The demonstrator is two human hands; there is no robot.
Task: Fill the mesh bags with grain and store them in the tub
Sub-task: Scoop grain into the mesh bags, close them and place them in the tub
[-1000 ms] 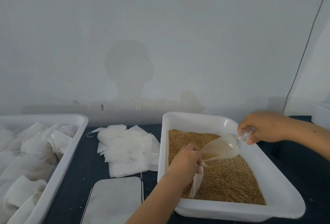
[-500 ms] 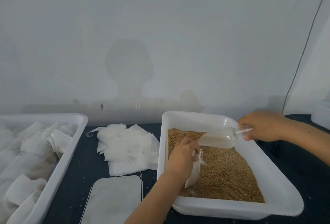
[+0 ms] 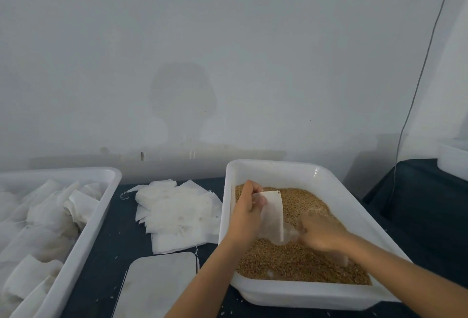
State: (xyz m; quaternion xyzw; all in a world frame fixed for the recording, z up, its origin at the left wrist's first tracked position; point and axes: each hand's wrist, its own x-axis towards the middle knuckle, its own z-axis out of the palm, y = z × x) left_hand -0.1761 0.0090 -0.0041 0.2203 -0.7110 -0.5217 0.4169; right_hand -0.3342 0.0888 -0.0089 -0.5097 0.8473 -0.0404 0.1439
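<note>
While the left hand [image 3: 247, 212] pinches a white bag [image 3: 272, 216] over the grain [image 3: 291, 262]

The blurry right hand [image 3: 320, 232] grips a clear scoop [image 3: 288, 235], low in the white tray [image 3: 278, 168].

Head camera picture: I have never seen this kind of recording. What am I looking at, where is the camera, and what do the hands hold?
No machine here: a person works with bare hands, filmed by a camera worn on the head, looking down. The left hand pinches a white mesh bag above a white tray of grain. The right hand, blurred by motion, grips a clear scoop low over the grain. Left of the tray lies a pile of empty bags; further left a tub holds filled bags.
</note>
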